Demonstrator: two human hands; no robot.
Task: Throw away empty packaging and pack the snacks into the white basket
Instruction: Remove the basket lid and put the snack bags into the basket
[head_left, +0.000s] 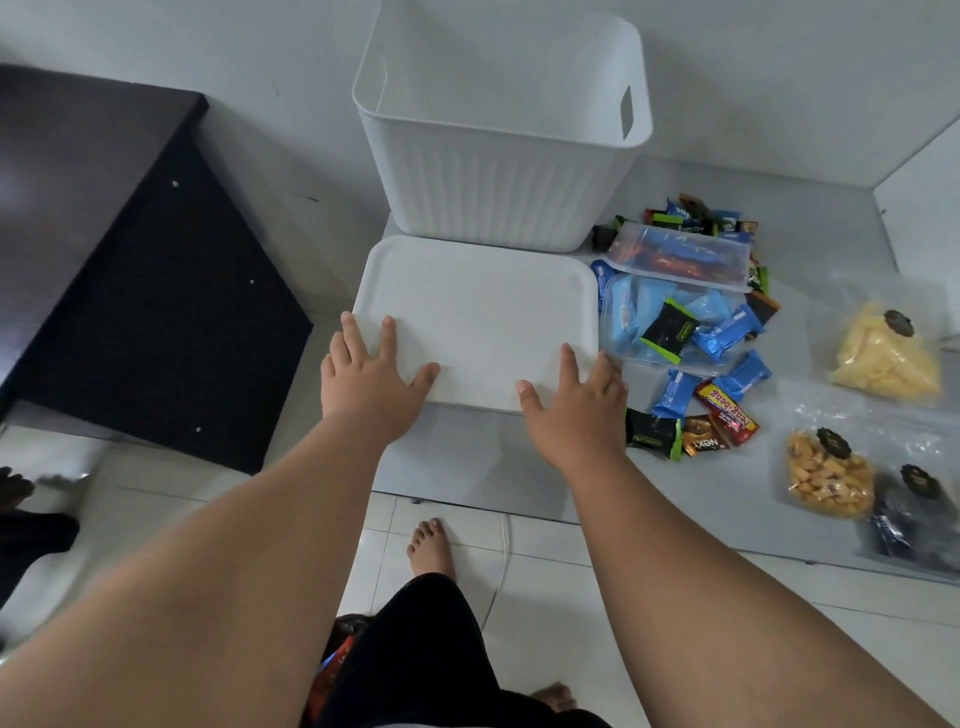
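The white basket (498, 187) stands open and empty at the back of a low grey table (493, 457). Its flat white lid (483, 312) lies on the table in front of it. My left hand (371, 376) rests flat on the lid's near left corner, fingers spread. My right hand (574, 405) lies flat on the near right corner, fingers spread. To the right lies a heap of small wrapped snacks (722, 332), with two clear zip bags (680, 254) among them. Farther right sit bags of yellow chips (885, 358) and orange snacks (826, 478).
A dark cabinet (130, 291) stands to the left of the table. A dark packet (914, 514) lies at the table's right edge. My bare foot (431, 545) is on the white tiled floor, and colourful packaging (330, 670) lies on the floor by my leg.
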